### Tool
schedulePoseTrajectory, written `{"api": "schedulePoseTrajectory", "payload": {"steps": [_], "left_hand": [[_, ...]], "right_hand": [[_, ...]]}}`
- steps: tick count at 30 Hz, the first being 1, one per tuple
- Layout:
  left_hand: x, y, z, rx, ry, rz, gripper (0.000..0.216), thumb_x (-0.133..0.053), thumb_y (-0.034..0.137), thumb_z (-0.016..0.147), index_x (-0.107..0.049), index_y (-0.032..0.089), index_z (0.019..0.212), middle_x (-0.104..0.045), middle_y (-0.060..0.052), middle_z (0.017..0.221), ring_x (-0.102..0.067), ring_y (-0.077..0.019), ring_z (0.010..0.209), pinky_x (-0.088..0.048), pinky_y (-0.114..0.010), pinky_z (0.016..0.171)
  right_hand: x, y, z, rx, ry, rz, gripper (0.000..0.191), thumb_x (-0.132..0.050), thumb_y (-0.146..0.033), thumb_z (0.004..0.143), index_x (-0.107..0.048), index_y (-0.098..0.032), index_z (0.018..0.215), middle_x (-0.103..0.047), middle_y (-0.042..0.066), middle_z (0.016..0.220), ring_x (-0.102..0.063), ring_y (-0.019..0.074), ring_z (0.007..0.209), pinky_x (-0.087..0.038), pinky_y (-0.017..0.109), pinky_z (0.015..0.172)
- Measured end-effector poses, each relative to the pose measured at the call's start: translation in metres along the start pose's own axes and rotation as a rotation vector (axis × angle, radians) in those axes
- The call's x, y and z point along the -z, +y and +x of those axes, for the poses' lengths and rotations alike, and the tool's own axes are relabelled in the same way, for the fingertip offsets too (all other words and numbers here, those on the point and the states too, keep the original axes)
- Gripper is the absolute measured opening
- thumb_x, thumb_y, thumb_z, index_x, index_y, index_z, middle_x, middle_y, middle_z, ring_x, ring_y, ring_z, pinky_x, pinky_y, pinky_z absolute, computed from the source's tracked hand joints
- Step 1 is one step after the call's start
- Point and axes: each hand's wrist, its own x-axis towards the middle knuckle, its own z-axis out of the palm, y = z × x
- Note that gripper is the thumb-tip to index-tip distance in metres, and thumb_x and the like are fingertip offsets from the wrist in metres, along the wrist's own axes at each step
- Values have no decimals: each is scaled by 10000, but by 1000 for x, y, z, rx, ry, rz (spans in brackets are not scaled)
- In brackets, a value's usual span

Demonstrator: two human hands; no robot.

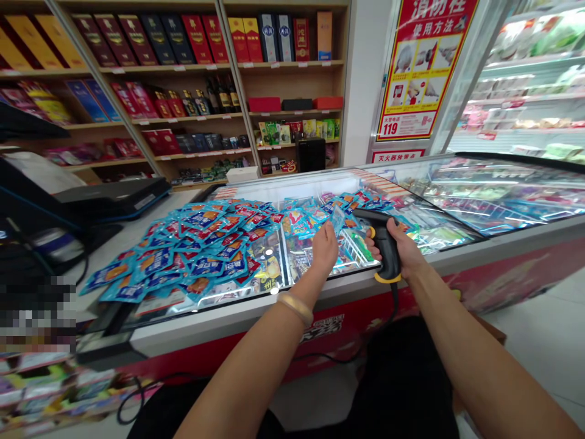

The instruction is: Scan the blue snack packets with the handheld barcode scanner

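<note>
My right hand [397, 244] is wrapped round the grip of a black and yellow barcode scanner [382, 239], its head pointing left. My left hand [325, 247] pinches a small blue snack packet [339, 217] and holds it up just in front of the scanner head. Both hands hover over the glass lid of a chest freezer [256, 311]. A large heap of blue and red snack packets [196, 250] lies on the lid to the left of my left hand. More packets [315, 210] lie behind my hands.
A black till and monitor [82, 201] stand at the left on the counter. Wooden shelves [192, 67] with boxes and bottles fill the back wall. A red fire-safety poster [423, 67] hangs at the right, beside an open chiller [525, 85]. The scanner's cable [320, 356] hangs down the freezer front.
</note>
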Motion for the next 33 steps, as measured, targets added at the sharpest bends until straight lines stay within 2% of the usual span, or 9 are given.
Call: {"api": "schedulePoseTrajectory", "payload": {"steps": [4,8,13,15,17,20,25,29,33], "left_hand": [[37,7,7,-204,52,46,455,-281,363,995,-604,181,1259,-666,-104,1195,-549,-225,1232,-438,-375,1035],[117,10,28,-324,175,386,473,-307,352,991,-577,165,1331,-627,-136,1263,-535,-239,1223,-386,-413,1085],[225,15,41,-173,364,929,487,-308,338,977,-534,225,1393,-521,-159,1391,-490,-307,1275,-369,-491,1073],[253,14,40,-48,272,1120,493,-323,398,968,-530,265,1395,-463,-143,1470,-412,-359,1350,-306,-563,1100],[270,9,39,68,97,1244,528,-318,472,958,-482,299,1429,-393,-106,1542,-322,-396,1413,-219,-627,1126],[278,3,38,135,-30,1299,595,-254,538,955,-360,318,1498,-262,-61,1615,-196,-403,1472,-126,-663,1145],[267,3,33,6,68,1266,620,-267,525,956,-314,277,1522,-210,-78,1630,-95,-371,1504,-101,-643,1166],[249,10,25,-152,142,1205,596,-339,461,953,-332,264,1515,-236,-88,1621,-109,-354,1505,-106,-630,1173],[212,13,22,-284,112,1112,577,-382,427,954,-358,243,1501,-280,-111,1603,-149,-341,1500,-137,-607,1179]], "right_hand": [[-18,12,5,3,16,20,431,-614,-600,822,-604,-171,779,-565,32,653,-483,104,487,-437,187,384],[-56,38,16,-69,-17,59,422,-579,-588,856,-607,-173,786,-575,22,640,-494,97,484,-447,180,396],[-113,72,28,-181,-99,106,453,-534,-586,891,-609,-156,767,-573,17,624,-496,85,458,-449,174,388],[-129,82,29,-226,-91,81,465,-486,-558,928,-612,-144,757,-565,13,607,-491,79,437,-445,172,383],[-138,86,27,-262,-84,52,473,-432,-519,965,-615,-134,759,-557,13,591,-491,78,426,-443,171,382],[-140,87,23,-277,-81,21,470,-394,-480,988,-616,-130,768,-560,16,587,-499,84,427,-442,174,377],[-133,84,23,-268,-49,46,464,-416,-513,972,-611,-144,770,-554,14,577,-498,88,428,-441,171,374],[-125,81,24,-252,-51,75,440,-508,-553,919,-605,-153,762,-554,15,590,-498,87,438,-440,169,375],[-100,68,23,-170,-65,63,426,-563,-574,879,-604,-162,780,-571,19,619,-504,91,458,-456,174,390]]}}
